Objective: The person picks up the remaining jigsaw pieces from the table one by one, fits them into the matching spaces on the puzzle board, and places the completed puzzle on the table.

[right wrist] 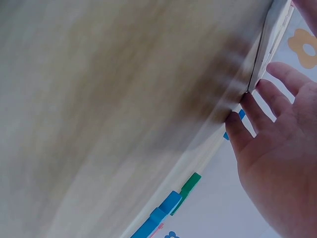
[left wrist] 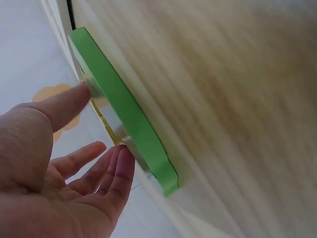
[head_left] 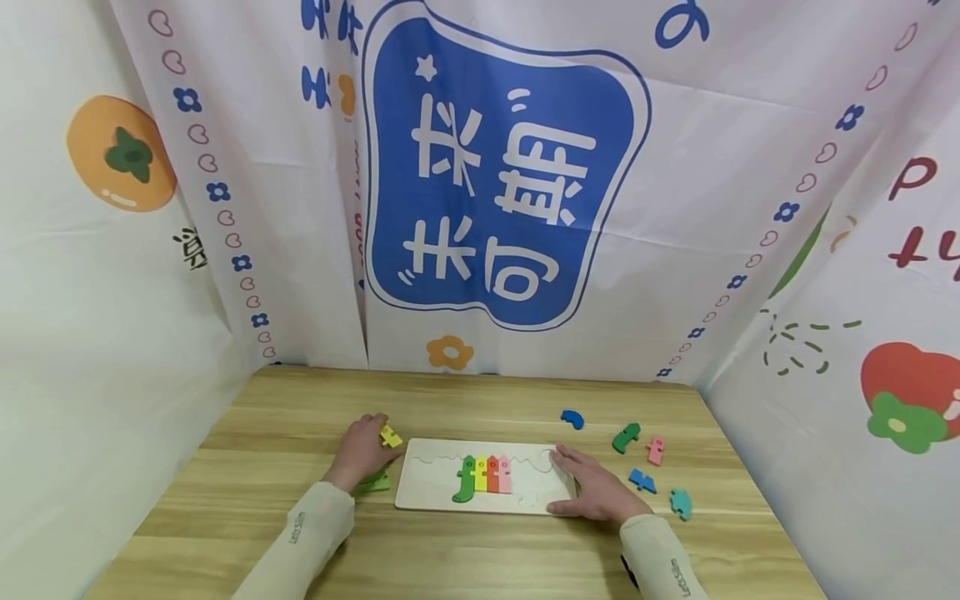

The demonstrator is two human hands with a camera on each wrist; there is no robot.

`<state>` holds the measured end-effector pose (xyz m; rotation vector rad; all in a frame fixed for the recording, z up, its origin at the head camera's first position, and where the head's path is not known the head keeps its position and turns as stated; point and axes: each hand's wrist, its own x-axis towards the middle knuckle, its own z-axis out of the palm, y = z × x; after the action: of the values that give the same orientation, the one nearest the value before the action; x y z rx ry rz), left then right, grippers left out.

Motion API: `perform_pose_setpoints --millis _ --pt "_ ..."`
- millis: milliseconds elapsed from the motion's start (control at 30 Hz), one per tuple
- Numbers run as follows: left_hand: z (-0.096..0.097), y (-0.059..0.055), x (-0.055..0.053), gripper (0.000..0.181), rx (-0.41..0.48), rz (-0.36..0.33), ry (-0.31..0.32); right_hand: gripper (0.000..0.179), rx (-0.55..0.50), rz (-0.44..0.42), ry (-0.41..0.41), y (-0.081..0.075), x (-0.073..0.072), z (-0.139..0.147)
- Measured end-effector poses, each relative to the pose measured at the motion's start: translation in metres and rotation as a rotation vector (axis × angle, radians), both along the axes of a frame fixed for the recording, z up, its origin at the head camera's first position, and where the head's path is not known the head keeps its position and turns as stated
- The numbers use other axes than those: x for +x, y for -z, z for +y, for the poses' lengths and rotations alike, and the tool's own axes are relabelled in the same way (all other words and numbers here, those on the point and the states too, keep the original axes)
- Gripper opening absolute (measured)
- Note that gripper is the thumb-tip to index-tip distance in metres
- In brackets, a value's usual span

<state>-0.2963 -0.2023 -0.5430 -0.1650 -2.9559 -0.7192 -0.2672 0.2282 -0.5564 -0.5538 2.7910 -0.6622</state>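
Puzzle board [head_left: 427, 487] touches the outstretched right grip [head_left: 600, 490]; the left grip [head_left: 362, 450] pinches a yellow piece [head_left: 389, 436].

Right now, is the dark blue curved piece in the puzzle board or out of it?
Out: the dark blue curved piece lies on the table, past the far edge of the puzzle board, wood showing between.

head view | light-green piece [head_left: 380, 482] part-hidden | board [head_left: 429, 495] edge part-covered | sleeves [head_left: 309, 521] cropped
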Motion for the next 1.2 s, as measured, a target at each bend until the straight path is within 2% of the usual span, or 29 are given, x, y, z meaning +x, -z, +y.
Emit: perform_pose_setpoints --millis 300,533,833,1067,1200 --pt "0.002 0.003 -0.007 0.059 -0.012 -0.001 0.046 0.097 -0.006 -0.015 0.012 -0.004 0.001 -0.001" --pt "0.003 0.006 -0.010 0.047 0.012 0.019 0.123 0.097 -0.003 -0.019 0.017 -0.006 0.001 -0.001" --pt "0.003 0.001 -0.011 0.057 0.051 -0.038 0.165 0.097 -0.002 -0.024 0.025 -0.004 0.002 -0.002" --pt "-0.002 0.001 -0.016 0.058 0.043 -0.087 0.200 0.097 -0.001 -0.022 0.029 -0.005 0.001 -0.002" --pt "-0.005 0.001 -0.018 0.056 0.053 -0.120 0.197 0.097 -0.006 -0.024 0.028 -0.006 0.001 -0.002"
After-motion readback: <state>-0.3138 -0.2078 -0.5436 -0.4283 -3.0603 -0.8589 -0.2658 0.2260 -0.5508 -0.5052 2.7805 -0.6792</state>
